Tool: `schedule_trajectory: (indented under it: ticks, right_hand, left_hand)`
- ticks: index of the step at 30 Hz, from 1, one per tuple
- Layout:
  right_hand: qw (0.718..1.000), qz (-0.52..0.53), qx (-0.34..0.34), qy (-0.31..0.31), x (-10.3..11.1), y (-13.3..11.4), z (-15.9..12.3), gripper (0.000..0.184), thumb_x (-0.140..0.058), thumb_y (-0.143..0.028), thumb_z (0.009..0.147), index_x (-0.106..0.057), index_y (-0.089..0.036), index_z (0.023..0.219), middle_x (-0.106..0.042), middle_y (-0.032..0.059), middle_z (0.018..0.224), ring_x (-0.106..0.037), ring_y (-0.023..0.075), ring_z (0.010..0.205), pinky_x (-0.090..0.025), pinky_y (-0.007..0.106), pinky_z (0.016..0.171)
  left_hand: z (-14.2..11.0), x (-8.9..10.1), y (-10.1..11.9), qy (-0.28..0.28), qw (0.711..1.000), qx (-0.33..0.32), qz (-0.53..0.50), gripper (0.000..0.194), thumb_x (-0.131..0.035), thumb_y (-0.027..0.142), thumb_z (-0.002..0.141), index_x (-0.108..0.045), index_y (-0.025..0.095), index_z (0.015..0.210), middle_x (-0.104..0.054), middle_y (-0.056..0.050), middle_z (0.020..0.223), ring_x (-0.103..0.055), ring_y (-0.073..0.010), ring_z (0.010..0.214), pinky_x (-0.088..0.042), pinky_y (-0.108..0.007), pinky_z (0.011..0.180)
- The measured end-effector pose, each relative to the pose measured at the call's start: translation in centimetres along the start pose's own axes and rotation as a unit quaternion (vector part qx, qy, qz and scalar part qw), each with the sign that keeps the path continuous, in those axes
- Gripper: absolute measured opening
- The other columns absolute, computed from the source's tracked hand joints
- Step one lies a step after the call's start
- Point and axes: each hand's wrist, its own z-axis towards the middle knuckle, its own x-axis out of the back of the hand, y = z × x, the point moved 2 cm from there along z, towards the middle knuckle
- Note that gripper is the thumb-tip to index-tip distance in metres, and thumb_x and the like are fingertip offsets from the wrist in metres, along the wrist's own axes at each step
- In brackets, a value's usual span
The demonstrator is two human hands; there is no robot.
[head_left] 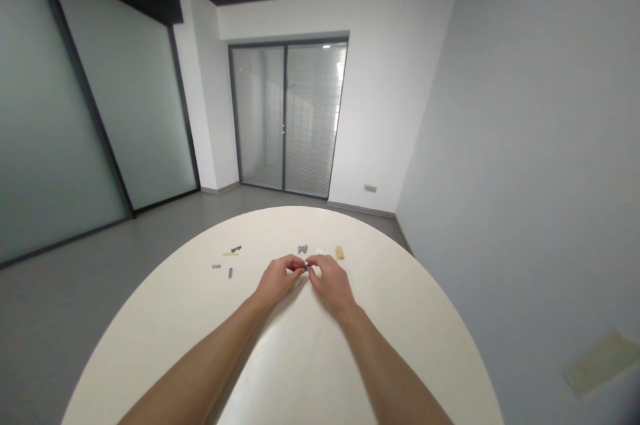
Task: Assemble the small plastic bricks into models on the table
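Note:
My left hand (278, 278) and my right hand (329, 281) meet over the middle of a round cream table (400, 318). Both are closed in a pinch on one small grey piece (305, 266) held between the fingertips. Just beyond the hands lie a grey piece (303, 249), a white piece (321, 251) and a tan piece (340, 252). The pieces are too small for me to make out their shape.
Several tiny grey and tan pieces (230, 258) lie scattered on the table to the left of my hands. Past the table are a grey floor, frosted glass walls on the left and a glass sliding door (287, 118) at the back.

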Motion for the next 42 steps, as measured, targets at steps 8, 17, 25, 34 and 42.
schedule_trajectory:
  ticks: [8, 17, 25, 34, 42]
  right_hand:
    - [1.0, 0.007, -0.006, -0.006, 0.12, -0.22, 0.03, 0.021, -0.053, -0.015, 0.088, -0.065, -0.023, 0.103, -0.069, 0.0033, 0.103, -0.061, 0.0185, 0.101, -0.048, 0.033, 0.092]
    - [1.0, 0.011, -0.005, -0.026, 0.04, -0.25, -0.07, 0.024, -0.054, -0.014, 0.085, -0.064, -0.024, 0.105, -0.068, 0.0038, 0.103, -0.061, 0.0187, 0.101, -0.048, 0.033, 0.091]
    - [0.999, 0.013, -0.009, -0.03, -0.07, -0.46, -0.18, 0.02, -0.057, -0.018, 0.087, -0.063, -0.025, 0.105, -0.069, 0.0023, 0.102, -0.061, 0.0186, 0.1, -0.048, 0.032, 0.089]
    - [1.0, 0.015, -0.003, -0.025, -0.03, -0.31, 0.01, 0.023, -0.056, -0.015, 0.087, -0.063, -0.023, 0.108, -0.068, 0.004, 0.105, -0.061, 0.0194, 0.102, -0.047, 0.033, 0.091]
    - [1.0, 0.009, -0.016, -0.015, 0.01, -0.11, -0.04, 0.022, -0.055, -0.015, 0.087, -0.063, -0.023, 0.106, -0.068, 0.0043, 0.104, -0.061, 0.0202, 0.101, -0.048, 0.034, 0.091]
  left_hand:
    - [-0.02, 0.14, 0.43, 0.006, 1.0, -0.005, 0.001, 0.019, -0.062, 0.027, 0.08, -0.072, 0.02, 0.095, -0.076, -0.004, 0.089, -0.068, -0.0191, 0.083, -0.051, -0.031, 0.082]
    - [0.05, -0.03, -0.3, 0.006, 1.0, -0.011, 0.012, 0.016, -0.061, 0.027, 0.081, -0.073, 0.021, 0.09, -0.075, -0.003, 0.088, -0.067, -0.018, 0.081, -0.05, -0.029, 0.081]
    - [-0.12, 0.34, 0.0, 0.015, 0.999, 0.011, 0.031, 0.016, -0.06, 0.029, 0.081, -0.073, 0.022, 0.086, -0.075, -0.002, 0.085, -0.067, -0.0177, 0.08, -0.05, -0.028, 0.08]
    - [-0.07, 0.23, 0.04, 0.019, 0.999, 0.0, 0.035, 0.02, -0.058, 0.023, 0.081, -0.072, 0.024, 0.096, -0.076, -0.001, 0.094, -0.068, -0.0175, 0.085, -0.05, -0.028, 0.084]
    - [-0.27, 0.09, 0.51, 0.006, 0.999, -0.022, 0.049, 0.023, -0.054, 0.029, 0.087, -0.073, 0.024, 0.099, -0.075, -0.002, 0.099, -0.067, -0.0174, 0.087, -0.049, -0.028, 0.087]
